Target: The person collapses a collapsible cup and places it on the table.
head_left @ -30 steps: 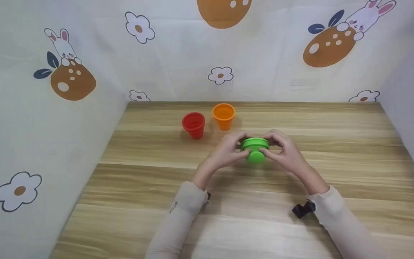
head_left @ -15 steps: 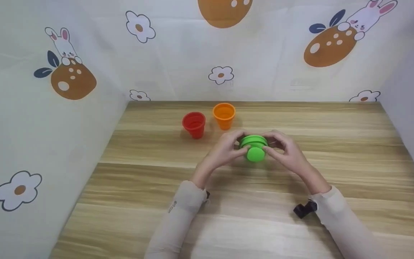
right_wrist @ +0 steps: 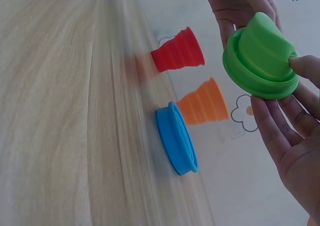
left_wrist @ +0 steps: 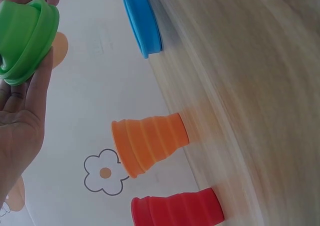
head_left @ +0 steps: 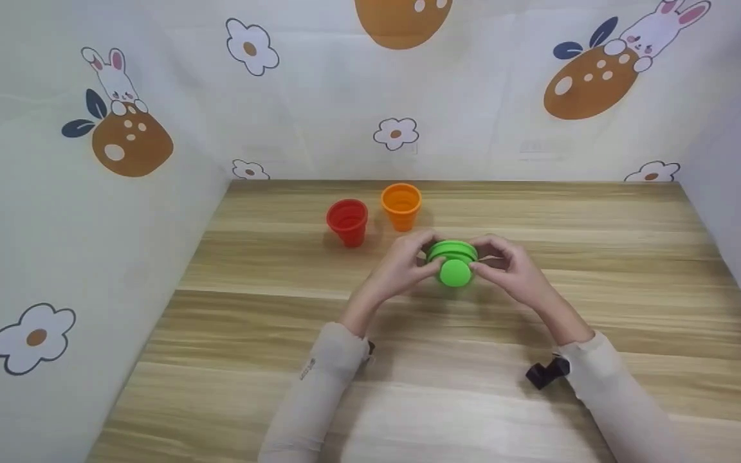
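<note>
A green collapsible cup [head_left: 454, 272] is raised off the table between both hands, its round base tipped toward the head camera. My left hand [head_left: 406, 263] grips its left side, thumb by the base and fingers at the rim. On the other side my right hand [head_left: 515, 273] grips it the same way. The right wrist view shows the green cup [right_wrist: 262, 48] partly folded, its wall slanting within the wide rim. An orange cup [head_left: 401, 207] and a red cup [head_left: 347, 222] stand extended and upright behind and left of the hands.
A blue collapsible cup [left_wrist: 142, 21], pressed flat, lies on the wooden table [head_left: 267, 321]; the hands hide it in the head view. A printed backdrop [head_left: 319, 128] rises at the table's far edge and left side.
The green cup has tilted in the hands, so its base faces the head camera more. Both hands keep their grip with only slight motion. Orange and red cups stay put.
</note>
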